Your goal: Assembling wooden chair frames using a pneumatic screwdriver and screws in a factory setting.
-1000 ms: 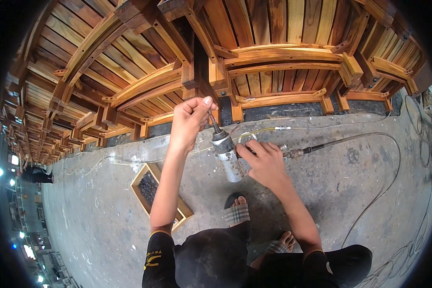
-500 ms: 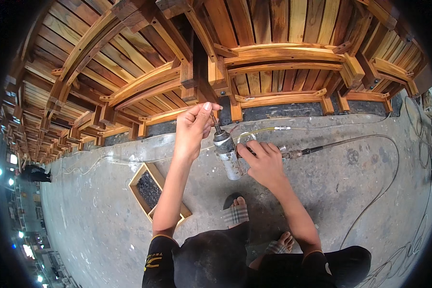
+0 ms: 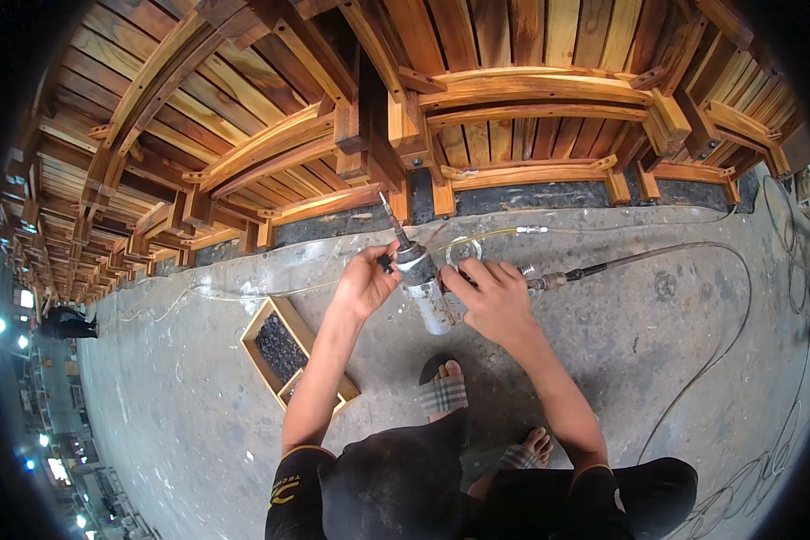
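My right hand (image 3: 490, 292) is wrapped round a worn silver air screwdriver (image 3: 430, 304), whose long bit (image 3: 391, 216) points up and away toward the wooden frames. Beside the tool's nose, my left hand (image 3: 367, 283) has its fingers curled in, with small black pieces (image 3: 386, 262) between thumb and fingers; their exact kind is too small to tell. To the left of my feet, a wooden box (image 3: 308, 333) on the floor holds many small dark pieces (image 3: 279, 347).
Slatted wooden furniture (image 3: 531, 94) with curved rails and legs lines the far side. An air hose (image 3: 675, 250) runs right from the tool and loops on the floor (image 3: 594, 360). A thin yellow hose (image 3: 477, 241) lies beyond my hands. A person (image 3: 66, 322) is at the far left.
My left hand has come down from the bit's tip to beside the tool's nose, leaving the bit bare. The black pieces now show in its fingers. My right hand stays on the screwdriver.
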The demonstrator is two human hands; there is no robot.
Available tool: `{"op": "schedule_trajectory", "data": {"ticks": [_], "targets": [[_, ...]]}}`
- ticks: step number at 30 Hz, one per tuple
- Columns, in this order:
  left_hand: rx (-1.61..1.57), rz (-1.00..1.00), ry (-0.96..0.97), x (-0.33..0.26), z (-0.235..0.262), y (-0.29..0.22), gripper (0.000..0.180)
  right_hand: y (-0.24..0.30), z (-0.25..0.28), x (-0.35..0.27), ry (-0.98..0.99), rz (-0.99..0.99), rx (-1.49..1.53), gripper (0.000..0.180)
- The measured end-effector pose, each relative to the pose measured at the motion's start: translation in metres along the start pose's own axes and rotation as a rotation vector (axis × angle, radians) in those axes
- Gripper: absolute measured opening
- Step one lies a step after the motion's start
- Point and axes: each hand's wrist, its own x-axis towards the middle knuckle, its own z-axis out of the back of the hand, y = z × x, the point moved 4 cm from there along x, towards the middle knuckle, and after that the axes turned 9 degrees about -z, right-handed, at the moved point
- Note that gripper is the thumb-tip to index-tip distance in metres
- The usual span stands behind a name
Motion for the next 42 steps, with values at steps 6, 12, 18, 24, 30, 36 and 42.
{"op": "schedule_trajectory", "data": {"ticks": [6, 12, 18, 24, 30, 36, 42], "targets": [[0.086, -0.057, 0.304, -0.009, -0.035, -0.025, 0.032, -0.01, -0.003, -0.004, 0.008, -0.03, 0.02, 0.042], [0.089, -0.131, 0.254, -0.013, -0.046, -0.05, 0.034, -0.009, -0.001, -0.006, 0.007, -0.029, 0.026, 0.034], [0.121, -0.229, 0.383, -0.01, -0.043, -0.061, 0.033, -0.007, 0.0, -0.006, 0.013, -0.035, 0.015, 0.037], [0.059, -0.222, 0.368, -0.014, -0.057, -0.06, 0.029, -0.009, 0.0, -0.006, 0.018, -0.034, 0.015, 0.038], [0.196, -0.303, 0.401, -0.013, -0.056, -0.07, 0.032, -0.004, 0.002, -0.006, 0.029, -0.027, 0.025, 0.037], [0.133, -0.241, 0.511, -0.014, -0.064, -0.073, 0.039, -0.003, 0.0, -0.007, 0.009, -0.055, 0.045, 0.048], [0.226, -0.266, 0.392, -0.021, -0.071, -0.069, 0.041, -0.005, -0.001, -0.008, 0.015, -0.062, 0.045, 0.048]]}}
